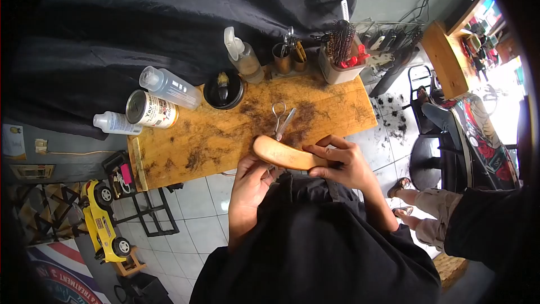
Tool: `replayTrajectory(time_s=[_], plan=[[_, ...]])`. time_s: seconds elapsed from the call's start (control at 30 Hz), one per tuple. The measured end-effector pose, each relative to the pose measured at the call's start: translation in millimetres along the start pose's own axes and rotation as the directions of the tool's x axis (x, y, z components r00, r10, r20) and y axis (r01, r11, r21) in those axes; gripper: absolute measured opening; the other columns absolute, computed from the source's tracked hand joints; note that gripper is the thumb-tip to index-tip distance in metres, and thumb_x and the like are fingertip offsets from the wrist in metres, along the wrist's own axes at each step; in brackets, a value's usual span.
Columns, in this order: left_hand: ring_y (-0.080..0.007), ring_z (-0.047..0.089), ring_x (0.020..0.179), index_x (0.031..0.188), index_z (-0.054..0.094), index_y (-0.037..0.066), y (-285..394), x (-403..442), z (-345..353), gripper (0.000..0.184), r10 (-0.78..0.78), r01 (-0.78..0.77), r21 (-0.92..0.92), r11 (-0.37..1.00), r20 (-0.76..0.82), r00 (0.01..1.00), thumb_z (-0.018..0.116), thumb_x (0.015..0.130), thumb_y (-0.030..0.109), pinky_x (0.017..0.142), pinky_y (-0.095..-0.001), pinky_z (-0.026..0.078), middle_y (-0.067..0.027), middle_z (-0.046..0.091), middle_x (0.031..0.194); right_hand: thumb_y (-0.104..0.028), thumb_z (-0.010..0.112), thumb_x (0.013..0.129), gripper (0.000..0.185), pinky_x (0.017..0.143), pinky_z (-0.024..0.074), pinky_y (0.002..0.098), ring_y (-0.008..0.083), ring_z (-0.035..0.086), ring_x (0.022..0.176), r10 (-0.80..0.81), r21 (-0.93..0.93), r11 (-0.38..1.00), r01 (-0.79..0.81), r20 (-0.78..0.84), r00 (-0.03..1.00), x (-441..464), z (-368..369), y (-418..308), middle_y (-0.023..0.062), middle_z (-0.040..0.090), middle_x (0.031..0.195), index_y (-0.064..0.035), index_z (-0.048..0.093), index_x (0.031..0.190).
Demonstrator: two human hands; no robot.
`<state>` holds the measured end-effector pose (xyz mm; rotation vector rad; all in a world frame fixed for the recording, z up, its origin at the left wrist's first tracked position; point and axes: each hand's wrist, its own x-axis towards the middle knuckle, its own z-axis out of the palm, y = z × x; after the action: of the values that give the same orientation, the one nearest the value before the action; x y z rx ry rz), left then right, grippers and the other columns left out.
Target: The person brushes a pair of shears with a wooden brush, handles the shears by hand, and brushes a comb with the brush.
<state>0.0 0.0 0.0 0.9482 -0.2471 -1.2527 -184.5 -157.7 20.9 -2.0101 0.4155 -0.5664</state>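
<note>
In two hands (pixel 250 186) (pixel 351 165), one wooden piece (pixel 284 155)

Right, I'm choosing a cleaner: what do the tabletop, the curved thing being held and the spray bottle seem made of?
Tabletop: wood, probably varnished; streaky orange-brown with a slight sheen. Curved piece: likely wood, smoothly finished; warm tan with soft highlights. Spray bottle: probably plastic; see-through body, white trigger head.
</note>
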Motion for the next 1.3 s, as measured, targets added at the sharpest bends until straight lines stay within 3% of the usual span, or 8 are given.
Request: replayTrajectory(time_s=[0.2,0.5,0.67,0.83,0.9,1.07,1.13,1.3], plan=[[-0.0148,0.055,0.094,0.124,0.054,-0.005,-5.3,1.7,9.9,0.034,-0.036,0.036,0.002,0.999,-0.053,0.998,0.056,0.095,0.011,0.079,-0.0326,0.049,-0.0066,0.059,0.105,-0.011,0.078,0.074,0.046,0.06,0.0484,0.0267,0.0144,0.058,0.065,0.064,-0.167,0.975,-0.145,-0.415,0.908,6.4,-5.8,9.4,0.009,0.06,0.089,-0.0026,0.065,0.117],[-0.0157,0.055,0.095,0.124,0.055,-0.002,-10.0,2.1,2.9,0.032,-0.008,0.0,-0.079,0.997,-0.105,0.994,0.056,0.095,0.012,0.079,-0.0318,0.048,-0.008,0.06,0.109,-0.021,0.08,0.074,0.046,0.063,0.0498,0.0302,0.017,0.06,0.071,-0.015,-0.008,1.0,0.015,0.014,1.0,-1.2,1.0,-0.9,0.0101,0.06,0.09,-0.0042,0.066,0.115],[-0.0166,0.055,0.094,0.12,0.057,-0.001,-2.5,-1.9,8.7,0.029,0.0,-0.006,-0.085,0.996,-0.071,0.997,0.057,0.094,0.013,0.078,-0.0312,0.047,-0.0086,0.06,0.109,-0.015,0.078,0.076,0.045,0.058,0.0473,0.0275,0.0137,0.054,0.059,0.123,-0.092,0.982,-0.164,-0.342,0.932,5.5,3.3,6.7,0.0095,0.06,0.088,-0.0012,0.065,0.116],[-0.0125,0.059,0.095,0.123,0.057,0.001,-5.5,1.5,4.8,0.031,-0.02,0.009,-0.16,0.987,-0.067,0.998,0.058,0.094,0.01,0.079,-0.028,0.049,-0.0051,0.063,0.11,-0.013,0.079,0.074,0.046,0.06,0.0488,0.0271,0.013,0.056,0.063,0.175,-0.081,0.972,-0.22,-0.371,0.912,7.6,-2.9,-4.9,0.0084,0.059,0.087,-0.0023,0.065,0.117],[-0.0132,0.06,0.097,0.119,0.059,0.002,-2.5,4.3,7.7,0.027,-0.025,0.0,-0.23,0.973,-0.108,0.994,0.058,0.094,0.013,0.079,-0.0283,0.05,-0.0073,0.063,0.113,-0.016,0.081,0.073,0.048,0.063,0.0498,0.0272,0.0141,0.059,0.07,-0.027,-0.087,0.996,0.004,-0.262,0.965,4.7,3.6,-3.6,0.0085,0.059,0.088,-0.0029,0.065,0.116],[-0.0134,0.057,0.091,0.12,0.058,0.001,1.6,2.0,1.3,0.029,0.035,-0.042,-0.105,0.994,-0.068,0.997,0.057,0.095,0.016,0.076,-0.0292,0.048,-0.0077,0.062,0.108,-0.016,0.08,0.072,0.047,0.064,0.0517,0.0317,0.0191,0.062,0.075,-0.075,-0.049,0.996,0.07,-0.088,0.993,7.3,14.6,1.3,0.0104,0.061,0.094,-0.0036,0.066,0.115],[-0.0133,0.056,0.089,0.121,0.058,0.0,2.1,1.8,-1.8,0.03,0.04,-0.04,-0.099,0.994,-0.007,0.999,0.057,0.096,0.016,0.075,-0.0294,0.047,-0.0076,0.061,0.106,-0.013,0.08,0.073,0.046,0.063,0.0516,0.0312,0.0191,0.062,0.073,0.011,-0.154,0.986,-0.067,-0.343,0.939,10.8,13.3,10.0,0.011,0.061,0.093,-0.0034,0.065,0.116],[-0.0127,0.055,0.088,0.122,0.057,-0.002,6.8,2.3,6.8,0.031,0.068,-0.072,-0.093,0.993,-0.043,0.997,0.058,0.095,0.015,0.074,-0.0294,0.046,-0.007,0.061,0.105,-0.008,0.077,0.076,0.044,0.061,0.05,0.0284,0.0171,0.059,0.066,0.057,-0.177,0.972,-0.153,-0.458,0.887,16.0,1.9,3.0,0.0101,0.06,0.09,-0.0024,0.064,0.118]])
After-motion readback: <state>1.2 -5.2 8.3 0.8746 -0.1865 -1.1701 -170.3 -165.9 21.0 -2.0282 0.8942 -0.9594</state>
